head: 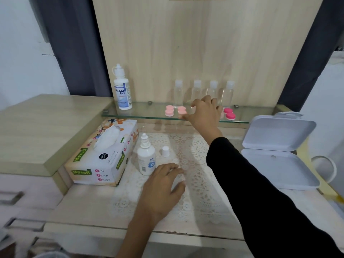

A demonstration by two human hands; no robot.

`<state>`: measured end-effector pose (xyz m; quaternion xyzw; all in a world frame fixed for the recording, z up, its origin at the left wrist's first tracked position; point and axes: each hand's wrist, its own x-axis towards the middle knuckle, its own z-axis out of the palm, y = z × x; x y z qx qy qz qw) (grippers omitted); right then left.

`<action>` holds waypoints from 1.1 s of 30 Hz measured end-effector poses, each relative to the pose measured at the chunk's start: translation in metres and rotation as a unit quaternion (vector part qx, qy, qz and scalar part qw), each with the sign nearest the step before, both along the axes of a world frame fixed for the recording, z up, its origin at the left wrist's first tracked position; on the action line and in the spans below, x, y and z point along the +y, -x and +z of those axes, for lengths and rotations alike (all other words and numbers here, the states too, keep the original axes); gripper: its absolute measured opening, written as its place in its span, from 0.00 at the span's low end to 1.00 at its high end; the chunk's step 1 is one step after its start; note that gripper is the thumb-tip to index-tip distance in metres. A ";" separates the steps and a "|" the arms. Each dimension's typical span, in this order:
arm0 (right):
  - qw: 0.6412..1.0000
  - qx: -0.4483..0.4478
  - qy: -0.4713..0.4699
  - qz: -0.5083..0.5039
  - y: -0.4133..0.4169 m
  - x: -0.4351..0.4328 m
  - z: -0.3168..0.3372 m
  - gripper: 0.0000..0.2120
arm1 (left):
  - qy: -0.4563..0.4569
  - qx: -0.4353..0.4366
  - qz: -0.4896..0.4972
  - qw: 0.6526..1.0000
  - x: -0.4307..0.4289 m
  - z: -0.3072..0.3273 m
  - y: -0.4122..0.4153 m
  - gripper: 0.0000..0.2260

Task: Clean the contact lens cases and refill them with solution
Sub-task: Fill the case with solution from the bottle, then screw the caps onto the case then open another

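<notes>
Reaching to the glass shelf [130, 114], the right hand [203, 114] sits just right of the peach lens case [181, 110] — thumb at its near edge, forefinger by its far end. The grip is half-spread; whether it pinches the case I cannot tell. The arm stretches forward in a black sleeve [260, 183]. The left hand [160, 190] lies palm-down on the surface's lace mat [201, 151], fingers bent over a pale blur — hold unclear.
</notes>
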<state>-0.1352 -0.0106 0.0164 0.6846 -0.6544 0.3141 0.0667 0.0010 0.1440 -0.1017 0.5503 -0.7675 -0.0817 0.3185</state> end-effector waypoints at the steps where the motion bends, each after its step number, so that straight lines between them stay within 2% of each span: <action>1: 1.000 0.009 0.007 -0.013 0.004 0.000 0.000 0.26 | 0.000 0.000 0.001 1.000 0.000 0.000 0.000 0.17; 3: 0.998 0.036 0.017 -0.039 0.010 0.003 -0.001 0.27 | -0.002 0.003 0.003 1.000 0.000 0.001 0.000 0.18; 6: 0.997 0.055 0.035 -0.046 0.015 0.006 -0.002 0.23 | -0.007 0.005 0.005 1.000 0.000 0.001 0.001 0.21; 12: 0.995 0.077 0.043 -0.036 0.013 0.009 -0.002 0.15 | -0.001 0.000 0.005 1.000 0.000 0.001 0.000 0.18; 15: 0.997 0.043 0.053 -0.025 0.015 0.012 -0.003 0.13 | -0.004 -0.001 0.003 1.000 0.000 0.002 0.000 0.21; 18: 0.997 -0.021 0.079 -0.009 0.020 0.024 -0.005 0.14 | -0.006 -0.001 0.002 1.000 0.000 0.002 0.000 0.22; 20: 0.995 -0.069 0.078 0.011 0.025 0.037 -0.008 0.14 | -0.007 -0.003 0.003 1.000 0.000 0.002 0.000 0.26; 25: 0.983 -0.167 0.010 0.073 0.041 0.081 -0.027 0.12 | -0.010 -0.005 0.003 1.000 -0.002 0.001 0.000 0.29; 33: 0.970 -0.166 -0.080 0.156 0.057 0.123 -0.079 0.12 | -0.011 -0.014 0.003 1.000 -0.002 0.001 0.001 0.29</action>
